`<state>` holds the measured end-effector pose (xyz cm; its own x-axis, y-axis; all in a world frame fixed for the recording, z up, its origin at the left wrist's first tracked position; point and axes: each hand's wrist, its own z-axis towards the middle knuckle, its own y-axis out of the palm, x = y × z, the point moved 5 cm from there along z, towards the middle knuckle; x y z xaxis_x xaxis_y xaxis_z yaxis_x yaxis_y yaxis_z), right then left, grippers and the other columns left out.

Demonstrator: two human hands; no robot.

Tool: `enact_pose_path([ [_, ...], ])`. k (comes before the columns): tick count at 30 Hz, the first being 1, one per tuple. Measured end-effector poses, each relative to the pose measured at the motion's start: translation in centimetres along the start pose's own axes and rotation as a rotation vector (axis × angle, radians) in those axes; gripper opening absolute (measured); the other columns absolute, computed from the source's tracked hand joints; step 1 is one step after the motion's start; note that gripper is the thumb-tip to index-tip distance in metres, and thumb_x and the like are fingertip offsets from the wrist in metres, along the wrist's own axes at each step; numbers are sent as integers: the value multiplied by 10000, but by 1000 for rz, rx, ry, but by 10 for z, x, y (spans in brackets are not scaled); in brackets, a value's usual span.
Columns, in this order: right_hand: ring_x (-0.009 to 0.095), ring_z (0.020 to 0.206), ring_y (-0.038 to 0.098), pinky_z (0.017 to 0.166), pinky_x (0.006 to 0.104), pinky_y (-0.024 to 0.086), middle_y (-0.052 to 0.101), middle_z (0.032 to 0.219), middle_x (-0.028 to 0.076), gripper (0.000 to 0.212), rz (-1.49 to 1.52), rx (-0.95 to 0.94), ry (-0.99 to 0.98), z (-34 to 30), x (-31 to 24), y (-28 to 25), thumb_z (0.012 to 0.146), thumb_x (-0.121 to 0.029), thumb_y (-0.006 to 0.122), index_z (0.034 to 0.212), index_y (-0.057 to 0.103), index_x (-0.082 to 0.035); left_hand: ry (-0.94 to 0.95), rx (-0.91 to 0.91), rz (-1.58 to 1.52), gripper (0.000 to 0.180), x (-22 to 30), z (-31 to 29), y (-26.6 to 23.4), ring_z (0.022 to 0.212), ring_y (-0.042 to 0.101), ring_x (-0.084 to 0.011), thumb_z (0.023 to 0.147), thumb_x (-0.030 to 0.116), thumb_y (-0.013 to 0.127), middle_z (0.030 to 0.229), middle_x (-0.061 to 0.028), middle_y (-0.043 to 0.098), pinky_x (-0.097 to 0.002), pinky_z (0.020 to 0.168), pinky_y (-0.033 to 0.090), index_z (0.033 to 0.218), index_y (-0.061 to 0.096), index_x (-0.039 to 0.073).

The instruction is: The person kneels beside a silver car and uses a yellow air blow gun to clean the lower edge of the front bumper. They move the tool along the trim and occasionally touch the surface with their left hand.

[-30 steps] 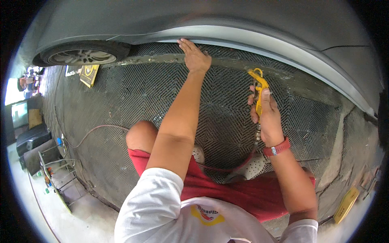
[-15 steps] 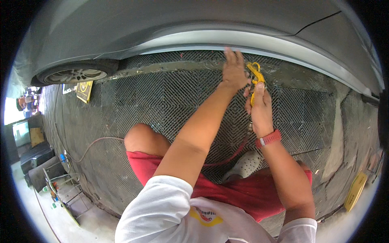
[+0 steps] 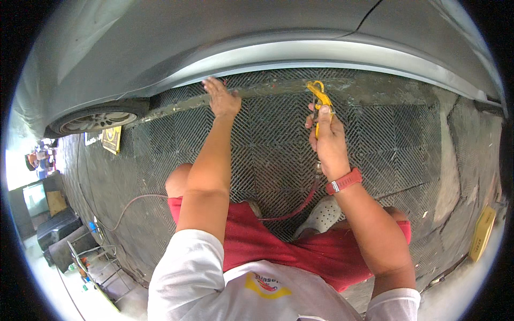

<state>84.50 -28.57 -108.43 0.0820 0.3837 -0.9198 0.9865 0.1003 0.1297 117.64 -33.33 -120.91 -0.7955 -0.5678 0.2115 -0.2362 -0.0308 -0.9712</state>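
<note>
My right hand point(image 3: 331, 140) is wrapped round a yellow air blow gun point(image 3: 321, 95), its hooked top pointing away from me toward the car. A red hose point(image 3: 300, 207) runs from the gun's lower end, past my shoe and under my leg. Further left, my left hand point(image 3: 223, 99) is stretched out, fingers apart and holding nothing. Its fingertips are at the lower edge of the car's silver-grey sill point(image 3: 278, 54); whether they touch it I cannot tell. Above the sill is the dull grey car side point(image 3: 257, 24).
A car wheel point(image 3: 96, 123) stands at the left, with a yellow-and-black sign point(image 3: 111, 140) beside it. Ribbed dark mats point(image 3: 267, 128) cover the floor under the sill. A metal-framed stand point(image 3: 99, 262) is at lower left. A long yellow box point(image 3: 482, 234) lies at far right.
My left hand has moved left along the sill, away from the blow gun. My right hand keeps hold of the gun and sits slightly further left in view.
</note>
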Motion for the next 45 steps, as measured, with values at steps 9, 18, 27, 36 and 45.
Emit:
enact_pose_path([
  [9, 42, 501, 402, 441, 219, 338, 598, 858, 17, 559, 42, 79, -19, -1, -9, -25, 1126, -484, 388, 1286, 585, 14, 319, 30, 33, 1049, 204, -56, 42, 1538, 2, -583, 937, 394, 675, 1603, -476, 68, -521, 1292, 118, 1534, 84, -234],
  [18, 52, 511, 419, 454, 228, 346, 591, 833, 16, 541, 81, 183, -16, 1, -8, -58, 1125, -482, 387, 1234, 609, -1, 975, -153, 65, 993, 318, -106, 83, 1602, 93, -397, 932, 367, 671, 1742, -186, 55, -606, 1258, 174, 1657, 84, 25],
  [27, 55, 507, 424, 451, 231, 347, 584, 855, 16, 536, 126, 166, 34, -1, -6, -72, 1124, -484, 394, 1285, 590, -13, 355, -36, 331, 1007, 122, -51, 36, 1610, 22, -374, 955, 345, 663, 1744, -173, -3, -587, 1272, 128, 1659, 13, 35],
  [36, 57, 508, 412, 463, 230, 345, 580, 858, 24, 547, 172, 210, 52, -4, -5, -97, 1121, -495, 394, 1287, 585, -10, -144, -203, -836, 1051, 171, -19, 63, 1577, 67, -448, 1033, 309, 579, 1682, -330, -28, -525, 1277, 165, 1563, -294, 63],
  [45, 68, 494, 425, 446, 245, 340, 586, 851, 33, 532, 201, 265, -3, 0, -19, -114, 1133, -463, 374, 1258, 590, 7, -222, -680, -2103, 440, 353, -94, 113, 1310, 525, -309, 1050, 189, 550, 1490, -169, 469, -502, 1066, 461, 1425, 442, -13],
])
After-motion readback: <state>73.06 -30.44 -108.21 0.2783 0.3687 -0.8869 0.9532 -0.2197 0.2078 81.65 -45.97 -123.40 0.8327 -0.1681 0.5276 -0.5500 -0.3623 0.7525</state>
